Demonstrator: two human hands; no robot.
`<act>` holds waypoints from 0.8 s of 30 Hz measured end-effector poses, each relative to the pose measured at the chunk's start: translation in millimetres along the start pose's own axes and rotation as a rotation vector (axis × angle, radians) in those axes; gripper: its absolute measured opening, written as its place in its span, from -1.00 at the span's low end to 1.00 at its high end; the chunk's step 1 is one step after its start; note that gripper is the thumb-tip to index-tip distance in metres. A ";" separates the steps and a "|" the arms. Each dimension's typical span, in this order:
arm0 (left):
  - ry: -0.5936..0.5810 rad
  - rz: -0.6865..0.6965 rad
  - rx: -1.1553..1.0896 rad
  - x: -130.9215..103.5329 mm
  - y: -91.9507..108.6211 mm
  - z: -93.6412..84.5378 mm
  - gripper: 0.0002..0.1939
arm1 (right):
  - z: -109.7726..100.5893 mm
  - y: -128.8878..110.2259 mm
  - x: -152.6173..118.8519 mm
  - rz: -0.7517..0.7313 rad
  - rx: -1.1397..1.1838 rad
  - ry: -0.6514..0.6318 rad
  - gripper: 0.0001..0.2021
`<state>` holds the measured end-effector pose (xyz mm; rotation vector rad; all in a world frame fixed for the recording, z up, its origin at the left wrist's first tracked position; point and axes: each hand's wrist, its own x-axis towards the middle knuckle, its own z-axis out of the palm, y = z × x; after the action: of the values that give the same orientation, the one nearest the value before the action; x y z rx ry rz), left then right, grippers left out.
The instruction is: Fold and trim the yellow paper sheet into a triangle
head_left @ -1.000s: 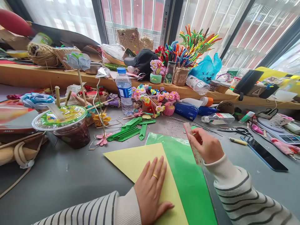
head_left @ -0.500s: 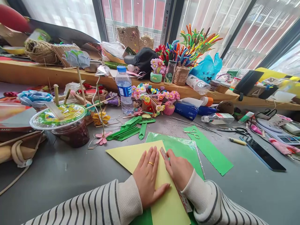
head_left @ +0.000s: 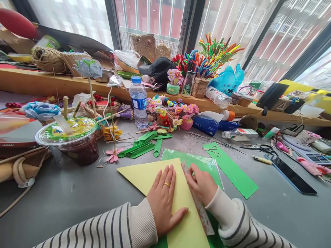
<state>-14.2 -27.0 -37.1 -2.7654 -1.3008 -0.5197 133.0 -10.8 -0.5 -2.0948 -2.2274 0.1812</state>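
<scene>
A sheet of pale yellow paper (head_left: 188, 224), folded to a slanted edge, lies in front of me over green paper in a clear sleeve (head_left: 178, 155). My left hand (head_left: 165, 201) presses flat on the yellow paper, fingers stretched out and thumb spread, a gold ring on one finger. Along the paper's right edge lies a patterned ruler (head_left: 205, 217). My right hand (head_left: 200, 184) grips the ruler's upper part between curled fingers and thumb; the fingertips partly cover it.
Small scissors (head_left: 212, 150) rest on a green paper strip (head_left: 235, 175) to the right, with a phone (head_left: 289, 175) beyond. Folded green paper pieces (head_left: 139, 146) lie ahead. A lidded drink cup (head_left: 82, 148) stands at left and a water bottle (head_left: 139, 103) stands farther back.
My right hand has shifted slightly right, and the ruler's lower end shows more, farther out from the yellow paper's edge. My left hand stays flat on the paper. The view has tilted slightly.
</scene>
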 end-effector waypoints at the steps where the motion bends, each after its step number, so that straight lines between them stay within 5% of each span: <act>1: -0.004 0.001 0.001 -0.1 -0.2 0.1 -0.20 | 1.4 -3.8 0.5 -0.014 0.003 0.003 -0.89; 16: -0.025 -0.004 -0.009 -0.1 -0.7 0.0 -0.20 | -1.1 3.5 19.7 -0.012 -0.009 0.085 -0.71; 20: -0.053 -0.007 -0.005 0.5 -0.3 -1.4 -0.19 | 4.6 -7.5 32.1 -0.031 0.003 0.040 -0.70; 24: -0.048 -0.005 -0.007 0.1 -0.3 -1.3 -0.19 | 3.7 6.7 37.5 -0.004 -0.007 -0.005 -0.68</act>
<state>-14.8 -27.0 -35.9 -2.7978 -1.3184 -0.4622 136.8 26.9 -6.0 -2.0960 -2.2379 0.1797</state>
